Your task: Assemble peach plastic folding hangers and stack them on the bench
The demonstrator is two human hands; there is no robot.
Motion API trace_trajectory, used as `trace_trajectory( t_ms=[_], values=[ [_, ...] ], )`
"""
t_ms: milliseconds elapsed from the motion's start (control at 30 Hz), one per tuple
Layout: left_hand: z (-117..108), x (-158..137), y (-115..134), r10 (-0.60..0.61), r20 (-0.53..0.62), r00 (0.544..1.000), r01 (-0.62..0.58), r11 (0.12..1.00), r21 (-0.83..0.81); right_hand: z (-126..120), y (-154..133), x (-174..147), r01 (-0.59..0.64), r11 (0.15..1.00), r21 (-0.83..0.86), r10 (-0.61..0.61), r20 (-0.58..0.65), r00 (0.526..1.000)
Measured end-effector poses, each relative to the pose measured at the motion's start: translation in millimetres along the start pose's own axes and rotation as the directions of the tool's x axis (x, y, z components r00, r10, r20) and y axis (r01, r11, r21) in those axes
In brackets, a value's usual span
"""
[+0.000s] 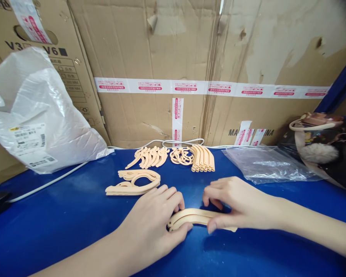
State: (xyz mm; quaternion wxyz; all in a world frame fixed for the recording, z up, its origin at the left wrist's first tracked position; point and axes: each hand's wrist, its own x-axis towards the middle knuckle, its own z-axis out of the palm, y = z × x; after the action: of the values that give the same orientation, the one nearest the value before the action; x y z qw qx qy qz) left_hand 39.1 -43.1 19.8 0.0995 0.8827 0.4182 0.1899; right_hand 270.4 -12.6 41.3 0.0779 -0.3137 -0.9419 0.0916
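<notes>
- The curved pair (197, 215), 2 beige arms laid side by side, is between the 2 hands, low over the blue surface (75, 238); small holes show at its left end.
- The left hand (158, 215) is at the left end of the curved pair, its grip closed on that end, thumb along the near edge and fingers at the far edge.
- The right hand (236, 200) is at the right part of the curved pair, thumb across it and fingers bent above the far edge; I cannot tell whether this grip is firm or loose.
- Left of and beyond the curved pair lies a beige hanger-like assembly (132, 189) with a round opening.
- Farther beyond the curved pair, a row runs from left to right: hook pieces (150, 157), ring-shaped pieces (187, 157) and a close-set bundle of curved arms (203, 158).
- Right of and beyond the curved pair lies a clear plastic bag (271, 165), with a dark bag (288, 134) bearing a fluffy pompom (318, 153) past it.
- Well left of the curved pair are a white package (46, 111) and a pale cord (50, 185).
- Behind everything, beyond the curved pair, stands taped cardboard (150, 119).
</notes>
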Motion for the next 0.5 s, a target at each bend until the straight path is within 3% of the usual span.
trace_trajectory(
  t_ms=[133, 233, 333, 500],
  values=[
    [1.2, 1.2, 0.6, -0.047, 0.022, 0.999, 0.048, 0.999, -0.022, -19.3, 15.4, 30.9, -0.086, 0.984, -0.158, 0.058, -0.174, 0.983],
    [-0.4, 0.5, 1.4, -0.077, 0.052, 0.996, 0.08, 0.995, -0.059, -28.0, 30.3, 62.4, -0.075, 0.943, -0.325, 0.014, -0.186, 0.982],
    [-2.3, -0.7, 2.1, -0.096, 0.067, 0.993, 0.102, 0.991, -0.091, -26.7, 37.5, 84.5, -0.051, 0.934, -0.354, -0.008, -0.164, 0.987],
    [-3.8, -0.2, 1.7, -0.108, 0.066, 0.992, 0.114, 0.99, -0.088, -15.0, 38.6, 94.0, -0.102, 0.946, -0.309, 0.036, -0.211, 0.977]
  ],
)
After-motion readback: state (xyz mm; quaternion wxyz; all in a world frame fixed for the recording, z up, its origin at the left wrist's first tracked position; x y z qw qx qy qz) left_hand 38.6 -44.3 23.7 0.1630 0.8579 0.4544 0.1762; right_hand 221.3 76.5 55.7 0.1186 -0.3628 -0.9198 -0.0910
